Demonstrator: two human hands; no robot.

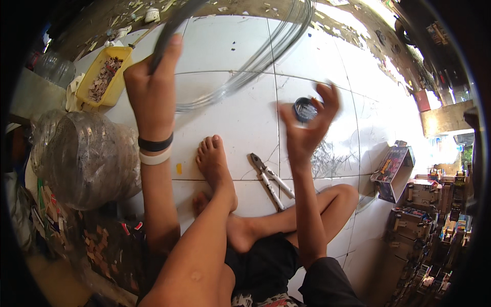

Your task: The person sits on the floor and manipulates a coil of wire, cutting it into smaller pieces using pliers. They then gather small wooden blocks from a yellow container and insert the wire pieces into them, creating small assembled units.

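A large loop of thin silvery wire [245, 69] hangs from my left hand [156, 84], which is closed round it at the far left. The loop's top runs out of the picture. My right hand [309, 128] is raised with thumb and fingers spread, a little blurred by motion, and nothing shows in its grasp. Just beyond the palm, a small round dark-rimmed container [305, 109] holds what look like short wire bits. Pliers [268, 176] with pale handles lie on the tiles between my foot and right forearm. Many short cut wires [335, 158] are scattered right of that forearm.
A yellow tub [124, 53] of small brown pieces stands at the far left, beside a clear plastic bottle [56, 69]. Bulky clear plastic [89, 158] sits near my left forearm. An open printed box [394, 174] and stacked cardboard items [424, 225] are at the right.
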